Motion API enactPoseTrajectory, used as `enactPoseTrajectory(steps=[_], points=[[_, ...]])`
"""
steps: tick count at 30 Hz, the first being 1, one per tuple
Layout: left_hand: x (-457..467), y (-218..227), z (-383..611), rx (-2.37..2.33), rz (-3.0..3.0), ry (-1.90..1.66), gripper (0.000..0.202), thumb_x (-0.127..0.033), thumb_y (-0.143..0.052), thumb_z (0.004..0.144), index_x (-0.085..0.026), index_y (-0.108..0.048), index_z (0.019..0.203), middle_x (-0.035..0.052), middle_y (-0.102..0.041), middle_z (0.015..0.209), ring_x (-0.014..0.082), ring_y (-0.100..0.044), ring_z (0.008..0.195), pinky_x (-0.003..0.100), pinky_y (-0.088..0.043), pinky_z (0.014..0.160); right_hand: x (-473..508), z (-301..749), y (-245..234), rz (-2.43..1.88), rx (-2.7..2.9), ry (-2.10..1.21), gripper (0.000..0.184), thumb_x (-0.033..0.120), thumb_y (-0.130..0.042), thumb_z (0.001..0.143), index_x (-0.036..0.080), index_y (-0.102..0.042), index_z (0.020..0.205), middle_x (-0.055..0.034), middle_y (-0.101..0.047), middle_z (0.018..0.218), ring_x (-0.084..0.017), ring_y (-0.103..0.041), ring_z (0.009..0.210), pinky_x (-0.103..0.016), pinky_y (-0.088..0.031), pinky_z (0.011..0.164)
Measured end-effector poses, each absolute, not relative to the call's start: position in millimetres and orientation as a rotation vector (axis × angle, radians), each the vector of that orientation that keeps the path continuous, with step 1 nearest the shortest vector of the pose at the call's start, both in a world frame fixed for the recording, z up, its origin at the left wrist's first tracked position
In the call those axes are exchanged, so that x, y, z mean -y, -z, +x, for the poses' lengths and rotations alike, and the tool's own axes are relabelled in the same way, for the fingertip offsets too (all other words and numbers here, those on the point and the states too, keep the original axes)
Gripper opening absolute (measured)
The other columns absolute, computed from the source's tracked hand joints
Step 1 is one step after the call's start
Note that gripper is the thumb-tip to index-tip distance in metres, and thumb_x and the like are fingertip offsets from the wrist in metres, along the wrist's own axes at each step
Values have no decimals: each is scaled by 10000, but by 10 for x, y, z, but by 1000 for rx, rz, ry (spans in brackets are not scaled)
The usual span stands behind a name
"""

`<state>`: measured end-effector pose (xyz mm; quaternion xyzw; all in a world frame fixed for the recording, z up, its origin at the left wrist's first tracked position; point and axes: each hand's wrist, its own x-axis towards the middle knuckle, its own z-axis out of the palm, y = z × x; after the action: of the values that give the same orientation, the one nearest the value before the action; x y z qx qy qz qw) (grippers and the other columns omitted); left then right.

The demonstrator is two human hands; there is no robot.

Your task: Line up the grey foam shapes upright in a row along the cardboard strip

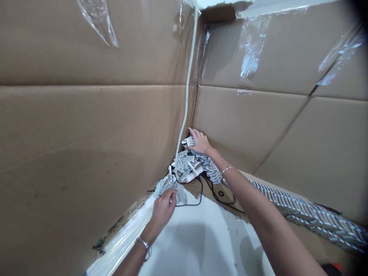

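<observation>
In the corner between the cardboard walls lies a loose heap of small flat pale pieces with dark stripes (184, 163). At the top of this heap is my right hand (200, 142), its fingers and thumb closed around a few of the striped pieces (190, 142). My left hand (164, 206) is lower down at the near edge of the heap, fingers curled in. Whatever its fingertips hold is hidden. Just beside it lie several pale oval pieces (181, 193). A white power strip (194, 174) shows among the pieces, with a black cable (201, 193) running from it.
Cardboard walls (71, 115) rise on the left and the right. A white cord (188, 80) hangs down the corner. Long rows of striped pieces (299, 207) line the right wall, and clear plastic-looking strips (129, 230) the left. The white surface (189, 234) lies in front.
</observation>
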<state>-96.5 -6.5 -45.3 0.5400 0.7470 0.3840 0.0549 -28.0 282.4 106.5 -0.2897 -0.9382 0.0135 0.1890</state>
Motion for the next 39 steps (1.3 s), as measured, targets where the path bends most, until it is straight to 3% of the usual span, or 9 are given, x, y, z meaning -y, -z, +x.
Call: enactPoseTrajectory(steps=[5,9,13,16,24,29,32,35,39], points=[[76,435,-959,-2257,1662,-1187,220,-240,-393,962,-212,-611,969,43,-726,911,194,-686,824,289,-485,744,-2896,-243,-1136,-815,2675,-215,1058,503,-750,708,223,-219,1580,-159,-302,1578,-382,-292,1409,-546,-299,1106],[67,440,-957,-2260,1668,-1180,218,-237,-400,956,-211,-616,978,45,-728,911,196,-687,819,290,-490,740,-2921,-135,-1220,-762,2703,-224,943,469,-742,731,288,-309,1549,-119,-320,1574,-368,-291,1412,-548,-302,1106],[59,466,-960,-2255,1678,-1165,215,-234,-401,953,-213,-613,982,46,-723,933,204,-684,846,303,-490,755,-2821,-43,-1198,-706,2781,-45,533,510,-470,958,354,-466,1467,-95,-341,1569,-339,-345,1387,-527,-329,1084],[58,474,-962,-2250,1665,-1156,211,-235,-401,954,-218,-609,979,44,-721,944,207,-681,860,309,-487,762,-2711,-42,-1127,-763,2810,135,486,441,-313,1029,358,-426,1494,-106,-334,1579,-331,-359,1379,-518,-355,1056],[70,432,-948,-2257,1647,-1156,205,-225,-409,952,-217,-611,981,49,-730,935,205,-686,848,304,-482,753,-2520,-80,-1182,-719,2687,282,430,291,-440,983,257,-541,1400,-133,-424,1501,-318,-410,1300,-472,-363,1016],[69,430,-947,-2254,1662,-1150,208,-232,-404,954,-214,-611,974,54,-731,938,214,-685,856,313,-482,754,-2372,-28,-1197,-542,2637,295,387,244,-353,1006,203,-584,1314,-138,-507,1418,-288,-430,1254,-423,-340,987],[69,434,-949,-2250,1663,-1144,212,-229,-401,955,-212,-610,982,55,-729,942,215,-684,865,314,-481,761,-2308,-10,-1115,-331,2744,357,359,265,-340,1024,182,-635,1210,-128,-620,1262,-260,-470,1199,-401,-315,992],[70,440,-951,-2249,1657,-1145,215,-231,-401,956,-210,-612,994,59,-729,962,216,-683,877,314,-483,767,-2291,-26,-980,-128,2895,455,317,219,-375,1017,173,-660,1147,-110,-691,1120,-254,-495,1148,-416,-311,988],[67,452,-956,-2240,1658,-1151,211,-223,-404,953,-209,-610,996,53,-728,961,209,-682,879,312,-487,776,-2267,-82,-845,-171,2899,483,324,73,-386,963,102,-665,1126,-168,-700,1100,-297,-456,1216,-474,-310,1000]])
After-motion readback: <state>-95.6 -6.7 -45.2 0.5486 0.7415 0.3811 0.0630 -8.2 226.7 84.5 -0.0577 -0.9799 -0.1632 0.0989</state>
